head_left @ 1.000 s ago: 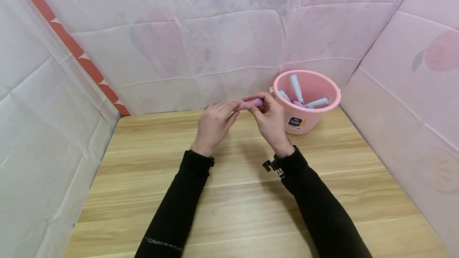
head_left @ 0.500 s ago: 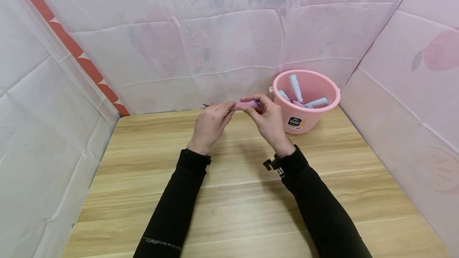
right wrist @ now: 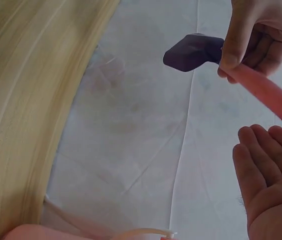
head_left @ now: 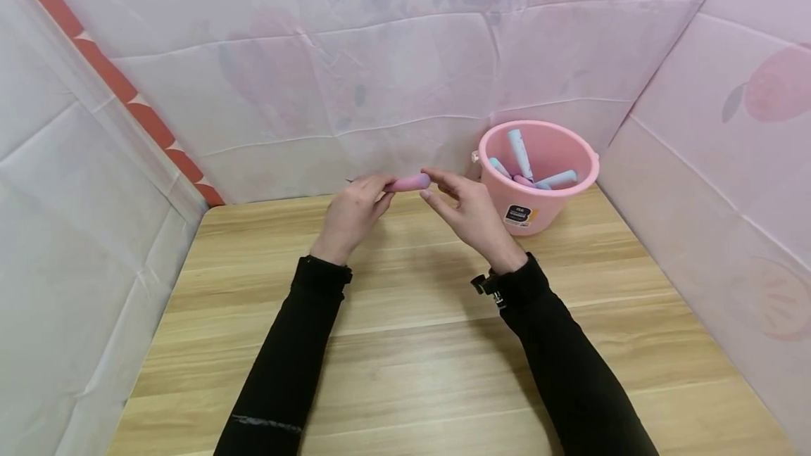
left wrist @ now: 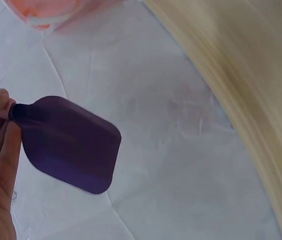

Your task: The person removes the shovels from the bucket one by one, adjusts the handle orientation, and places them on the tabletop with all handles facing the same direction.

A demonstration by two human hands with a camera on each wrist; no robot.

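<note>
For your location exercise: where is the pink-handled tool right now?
In the head view, the pink-handled tool is above the table's far edge, gripped by the left hand, left of the pink bucket.

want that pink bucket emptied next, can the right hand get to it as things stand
Probably yes. The right hand is open and holds nothing, the pink bucket stands just beyond it on the table, and nothing lies between them. The left hand holds the pink tool.

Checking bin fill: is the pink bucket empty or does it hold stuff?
Not empty. The pink bucket stands upright with several light blue and pink sticks leaning inside; how full it is below the rim cannot be told.
</note>
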